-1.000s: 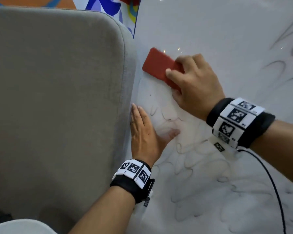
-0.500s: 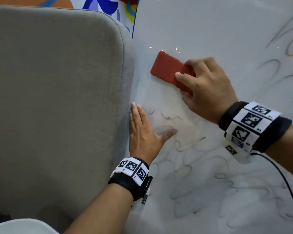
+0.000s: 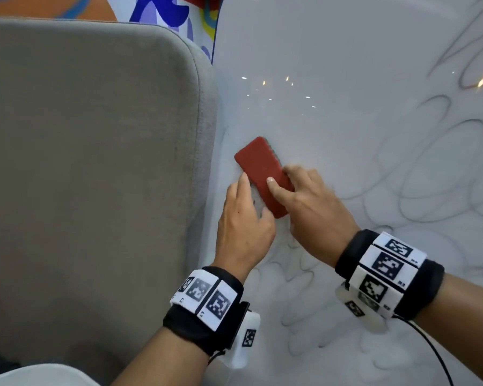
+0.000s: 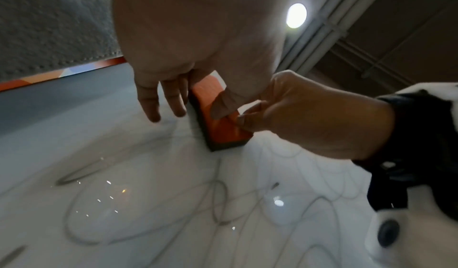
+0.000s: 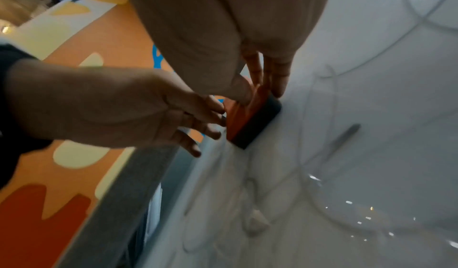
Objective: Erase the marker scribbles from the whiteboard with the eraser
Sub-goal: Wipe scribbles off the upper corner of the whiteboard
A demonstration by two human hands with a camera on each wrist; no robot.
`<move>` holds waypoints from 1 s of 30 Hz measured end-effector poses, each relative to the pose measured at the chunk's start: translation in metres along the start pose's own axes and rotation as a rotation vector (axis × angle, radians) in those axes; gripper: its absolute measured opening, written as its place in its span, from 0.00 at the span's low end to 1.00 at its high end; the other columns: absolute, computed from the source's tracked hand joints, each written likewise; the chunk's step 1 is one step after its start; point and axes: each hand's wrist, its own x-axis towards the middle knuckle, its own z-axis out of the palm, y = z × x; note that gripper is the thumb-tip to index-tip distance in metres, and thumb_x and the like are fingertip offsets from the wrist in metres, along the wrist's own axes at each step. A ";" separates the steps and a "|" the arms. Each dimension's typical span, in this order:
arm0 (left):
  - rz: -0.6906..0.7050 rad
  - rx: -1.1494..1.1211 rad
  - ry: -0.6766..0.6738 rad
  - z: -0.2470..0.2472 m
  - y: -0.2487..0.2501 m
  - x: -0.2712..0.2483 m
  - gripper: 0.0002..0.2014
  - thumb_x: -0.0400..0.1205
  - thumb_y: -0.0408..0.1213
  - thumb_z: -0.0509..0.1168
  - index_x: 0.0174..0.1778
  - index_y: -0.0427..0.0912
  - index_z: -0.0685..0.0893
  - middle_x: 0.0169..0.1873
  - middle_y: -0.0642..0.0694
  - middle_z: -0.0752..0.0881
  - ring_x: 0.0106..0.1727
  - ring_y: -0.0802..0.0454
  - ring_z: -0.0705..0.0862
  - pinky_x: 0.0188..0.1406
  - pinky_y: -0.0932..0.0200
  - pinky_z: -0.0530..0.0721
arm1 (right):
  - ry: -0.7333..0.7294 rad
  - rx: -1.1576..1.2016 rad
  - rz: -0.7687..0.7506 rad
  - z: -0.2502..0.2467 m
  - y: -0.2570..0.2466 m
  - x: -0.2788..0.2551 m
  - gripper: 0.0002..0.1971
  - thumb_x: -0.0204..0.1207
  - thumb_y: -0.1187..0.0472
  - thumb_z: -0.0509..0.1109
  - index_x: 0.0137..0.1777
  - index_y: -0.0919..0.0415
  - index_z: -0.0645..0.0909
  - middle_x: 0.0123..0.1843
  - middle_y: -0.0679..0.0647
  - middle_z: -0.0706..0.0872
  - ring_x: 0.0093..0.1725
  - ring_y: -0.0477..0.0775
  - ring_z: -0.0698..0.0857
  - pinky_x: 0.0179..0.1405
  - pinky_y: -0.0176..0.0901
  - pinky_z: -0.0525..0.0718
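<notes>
A red eraser (image 3: 262, 174) with a dark felt underside lies flat on the white whiteboard (image 3: 318, 51) near its left edge. My right hand (image 3: 287, 185) grips its near end, thumb on the red top and fingers along the far side. Just left of the eraser, my left hand (image 3: 243, 215) rests on the board with straight fingers and holds nothing. In the left wrist view its thumb touches the eraser (image 4: 218, 131). Looping grey marker scribbles (image 3: 435, 174) cover the board to the right and below the hands. The right wrist view shows the eraser (image 5: 250, 123) pressed onto the board.
A grey upholstered seat back (image 3: 95, 149) stands against the board's left edge, close to my left hand. A colourful orange and blue patterned surface (image 3: 162, 9) shows beyond it. A black cable (image 3: 430, 349) runs from my right wristband.
My right hand has dragged the eraser down the board's left edge until it lies beside my left hand. The faint marks by the left hand are wiped. The left hand stays on the board.
</notes>
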 end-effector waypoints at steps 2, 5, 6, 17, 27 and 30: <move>0.000 -0.001 0.020 -0.002 0.006 0.005 0.31 0.84 0.46 0.63 0.83 0.47 0.63 0.69 0.47 0.73 0.68 0.48 0.77 0.66 0.44 0.81 | -0.092 0.074 0.032 -0.009 -0.002 -0.002 0.31 0.75 0.75 0.61 0.79 0.62 0.72 0.73 0.61 0.73 0.66 0.63 0.75 0.53 0.56 0.85; -0.004 0.115 0.007 -0.001 0.013 0.010 0.40 0.83 0.56 0.66 0.86 0.43 0.56 0.72 0.46 0.70 0.71 0.47 0.74 0.66 0.46 0.80 | -0.151 0.079 -0.037 -0.023 0.006 -0.005 0.31 0.73 0.72 0.49 0.77 0.63 0.73 0.73 0.54 0.77 0.71 0.58 0.73 0.62 0.51 0.82; -0.005 0.164 0.010 0.001 0.014 0.010 0.45 0.82 0.57 0.68 0.87 0.42 0.53 0.74 0.45 0.68 0.73 0.46 0.71 0.67 0.48 0.79 | -0.144 0.062 -0.075 -0.028 0.009 -0.005 0.31 0.71 0.71 0.50 0.74 0.64 0.76 0.70 0.55 0.81 0.70 0.60 0.75 0.62 0.52 0.83; 0.118 0.306 0.184 0.002 0.010 0.019 0.43 0.81 0.39 0.67 0.89 0.46 0.50 0.70 0.39 0.67 0.68 0.41 0.71 0.64 0.46 0.80 | 0.002 -0.382 0.082 -0.028 0.061 -0.023 0.46 0.70 0.38 0.75 0.86 0.53 0.63 0.88 0.64 0.56 0.86 0.70 0.53 0.81 0.75 0.55; 0.321 0.377 0.190 0.025 -0.017 -0.001 0.41 0.74 0.29 0.68 0.85 0.48 0.65 0.73 0.33 0.71 0.69 0.34 0.72 0.72 0.38 0.77 | 0.038 -0.391 0.079 -0.017 0.065 -0.026 0.44 0.74 0.38 0.70 0.87 0.53 0.60 0.89 0.63 0.52 0.87 0.69 0.49 0.82 0.75 0.51; 0.355 0.338 0.201 0.022 -0.022 0.002 0.41 0.73 0.27 0.68 0.84 0.49 0.67 0.71 0.33 0.73 0.68 0.34 0.74 0.70 0.38 0.78 | 0.052 -0.384 0.083 -0.016 0.066 -0.026 0.44 0.73 0.38 0.70 0.87 0.54 0.60 0.89 0.63 0.52 0.87 0.69 0.49 0.82 0.74 0.51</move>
